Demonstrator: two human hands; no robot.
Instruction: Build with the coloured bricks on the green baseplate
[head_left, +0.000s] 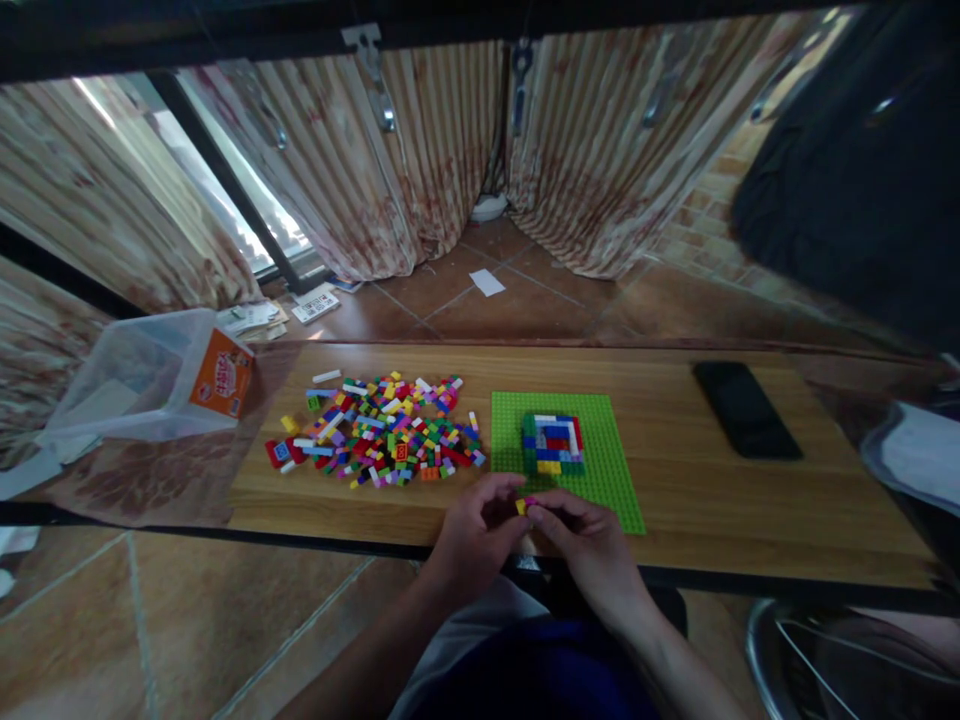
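Note:
My left hand (pixel 474 530) and my right hand (pixel 585 535) meet at the table's near edge, fingers pinched together around small bricks (pixel 525 504), yellow and pink showing between the fingertips. Just beyond them lies a green baseplate (pixel 600 475) carrying a small square build (pixel 553 443) of blue, red, white, green and yellow bricks. To the left of the plate a loose pile of many-coloured bricks (pixel 382 430) is spread on the wooden table (pixel 712 500).
A clear plastic tub with an orange label (pixel 154 375) lies on its side at the table's left end. A black phone (pixel 745 410) rests at the right. Curtains hang behind; papers lie on the tiled floor.

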